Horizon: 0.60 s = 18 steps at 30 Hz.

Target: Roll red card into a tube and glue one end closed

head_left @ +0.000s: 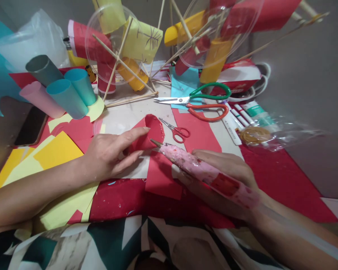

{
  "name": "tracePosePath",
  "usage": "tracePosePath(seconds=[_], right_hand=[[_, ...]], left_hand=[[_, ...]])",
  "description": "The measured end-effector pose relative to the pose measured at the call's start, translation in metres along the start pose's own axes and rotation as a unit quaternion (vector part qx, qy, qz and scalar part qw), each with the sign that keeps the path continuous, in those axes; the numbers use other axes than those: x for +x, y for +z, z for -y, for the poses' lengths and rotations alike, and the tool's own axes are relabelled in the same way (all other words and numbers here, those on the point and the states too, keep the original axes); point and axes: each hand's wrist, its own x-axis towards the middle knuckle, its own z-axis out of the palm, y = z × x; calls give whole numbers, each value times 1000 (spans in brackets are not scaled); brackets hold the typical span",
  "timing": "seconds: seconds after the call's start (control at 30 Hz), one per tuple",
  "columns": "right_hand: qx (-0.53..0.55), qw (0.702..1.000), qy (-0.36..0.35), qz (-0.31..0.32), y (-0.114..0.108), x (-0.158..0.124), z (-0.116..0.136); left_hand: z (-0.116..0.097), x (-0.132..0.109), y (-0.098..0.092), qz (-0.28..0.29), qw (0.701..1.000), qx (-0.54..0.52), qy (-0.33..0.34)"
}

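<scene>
My left hand (109, 152) is closed around a red paper tube (157, 130), which lies tilted with its open end facing right. A rough line of small bits or glue runs along the tube's rim. In my right hand (222, 176) is a pink glue gun (197, 165) with a clear glue stick trailing from its back. Its metal nozzle points left, right at the near side of the tube's rim; whether it touches I cannot tell. A flat red paper piece (165, 176) lies below the tube, and small red-handled scissors (180, 134) rest just right of it.
Large scissors (195, 100) with green and orange handles lie behind. Stick frames (117, 58) carrying paper cups stand at the back. Teal tubes (66, 95), a phone (30, 125) and yellow paper sheets (58, 152) are at left. A plastic bag of rubber bands (256, 135) lies at right.
</scene>
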Motion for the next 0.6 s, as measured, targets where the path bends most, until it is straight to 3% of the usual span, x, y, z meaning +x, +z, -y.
tracePosePath(seconds=[0.23,0.6], right_hand=[[-60,998,-2,9,3,1,1],[-39,999,-11,-2,4,2,0]], left_hand=[[-1,0,1,3,1000,10,6],[-1,0,1,11,1000,1,-11]])
